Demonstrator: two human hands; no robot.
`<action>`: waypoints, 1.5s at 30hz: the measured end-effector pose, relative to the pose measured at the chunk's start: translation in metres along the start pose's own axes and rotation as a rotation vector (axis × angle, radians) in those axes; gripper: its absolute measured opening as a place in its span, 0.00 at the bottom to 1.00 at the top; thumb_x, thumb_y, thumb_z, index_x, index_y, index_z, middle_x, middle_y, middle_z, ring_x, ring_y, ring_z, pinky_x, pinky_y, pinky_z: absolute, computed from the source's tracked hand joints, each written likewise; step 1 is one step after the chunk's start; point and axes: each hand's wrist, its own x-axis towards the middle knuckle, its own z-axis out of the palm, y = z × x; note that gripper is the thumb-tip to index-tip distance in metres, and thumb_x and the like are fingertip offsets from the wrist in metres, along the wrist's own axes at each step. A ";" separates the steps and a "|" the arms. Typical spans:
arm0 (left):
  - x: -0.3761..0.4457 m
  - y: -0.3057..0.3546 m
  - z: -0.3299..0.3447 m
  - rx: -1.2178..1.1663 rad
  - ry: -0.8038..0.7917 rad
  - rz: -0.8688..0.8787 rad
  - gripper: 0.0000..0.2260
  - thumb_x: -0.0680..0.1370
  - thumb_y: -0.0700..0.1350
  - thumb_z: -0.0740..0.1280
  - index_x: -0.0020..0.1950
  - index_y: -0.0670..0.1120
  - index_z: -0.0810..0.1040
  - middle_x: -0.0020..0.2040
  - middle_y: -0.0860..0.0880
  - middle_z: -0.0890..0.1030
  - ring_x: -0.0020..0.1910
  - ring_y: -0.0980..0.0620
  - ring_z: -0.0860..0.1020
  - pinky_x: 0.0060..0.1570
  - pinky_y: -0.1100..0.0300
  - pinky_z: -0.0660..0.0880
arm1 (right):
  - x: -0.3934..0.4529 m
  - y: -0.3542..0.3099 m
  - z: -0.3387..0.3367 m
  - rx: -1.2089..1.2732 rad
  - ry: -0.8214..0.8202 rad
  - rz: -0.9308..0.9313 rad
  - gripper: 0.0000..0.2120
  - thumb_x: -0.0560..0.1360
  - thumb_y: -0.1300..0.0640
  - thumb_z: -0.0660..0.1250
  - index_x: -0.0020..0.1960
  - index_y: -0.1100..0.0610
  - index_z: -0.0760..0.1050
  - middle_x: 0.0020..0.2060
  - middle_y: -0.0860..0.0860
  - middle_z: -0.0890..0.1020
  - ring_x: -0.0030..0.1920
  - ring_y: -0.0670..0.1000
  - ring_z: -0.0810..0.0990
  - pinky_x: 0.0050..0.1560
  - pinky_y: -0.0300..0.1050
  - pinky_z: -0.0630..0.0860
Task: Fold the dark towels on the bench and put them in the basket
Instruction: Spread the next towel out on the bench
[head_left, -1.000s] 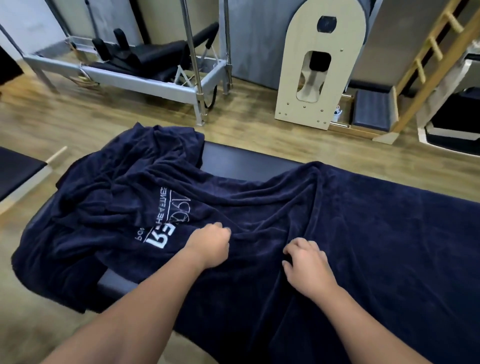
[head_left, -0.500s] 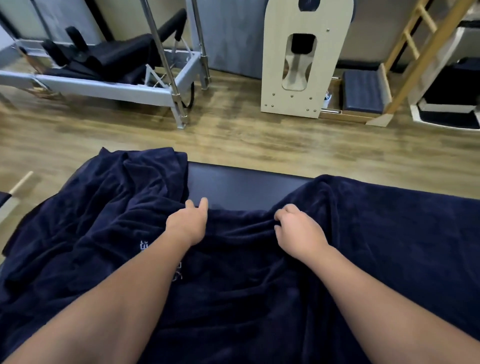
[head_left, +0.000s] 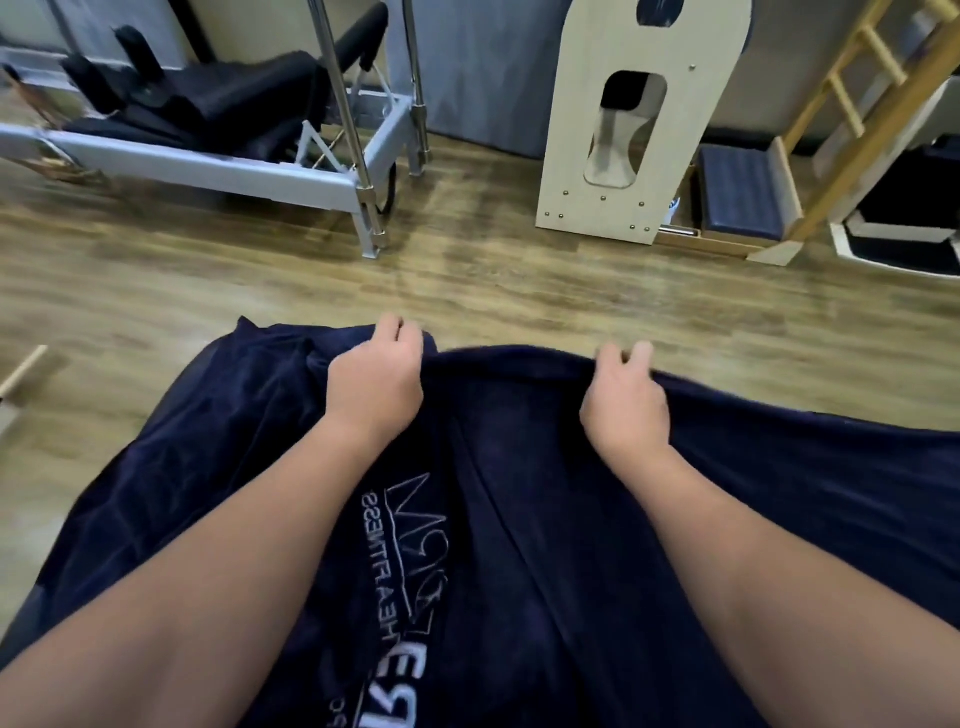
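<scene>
Both hands, set apart, grip the far edge of a dark towel (head_left: 519, 519): left hand (head_left: 376, 382) and right hand (head_left: 623, 402), fingers curled over the hem. It drapes toward the viewer, probably to straighten it for folding. No basket in view.

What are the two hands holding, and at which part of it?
Both hold the dark towel by its far edge. The left hand grips that edge near the left side, and the right hand grips it further right, fingers curled over the hem.
</scene>
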 end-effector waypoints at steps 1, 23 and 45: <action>-0.003 -0.004 0.004 0.023 -0.036 0.034 0.09 0.71 0.37 0.69 0.49 0.41 0.74 0.50 0.42 0.78 0.34 0.36 0.78 0.27 0.52 0.69 | 0.005 -0.005 0.004 0.045 0.015 0.031 0.14 0.76 0.66 0.64 0.60 0.58 0.67 0.61 0.60 0.65 0.40 0.62 0.76 0.38 0.49 0.69; 0.022 -0.067 0.019 -0.091 -0.364 -0.245 0.21 0.76 0.49 0.70 0.66 0.45 0.71 0.71 0.44 0.67 0.69 0.40 0.68 0.61 0.42 0.72 | 0.029 -0.038 0.055 0.310 -0.241 0.001 0.26 0.80 0.57 0.65 0.76 0.55 0.65 0.71 0.55 0.73 0.69 0.60 0.72 0.66 0.53 0.72; -0.032 -0.077 -0.032 -0.032 -0.673 -0.310 0.22 0.71 0.66 0.71 0.48 0.50 0.72 0.54 0.51 0.78 0.55 0.45 0.77 0.51 0.52 0.75 | -0.196 -0.130 0.061 0.186 -0.279 -0.621 0.13 0.65 0.61 0.73 0.43 0.51 0.72 0.36 0.47 0.74 0.34 0.52 0.78 0.30 0.44 0.72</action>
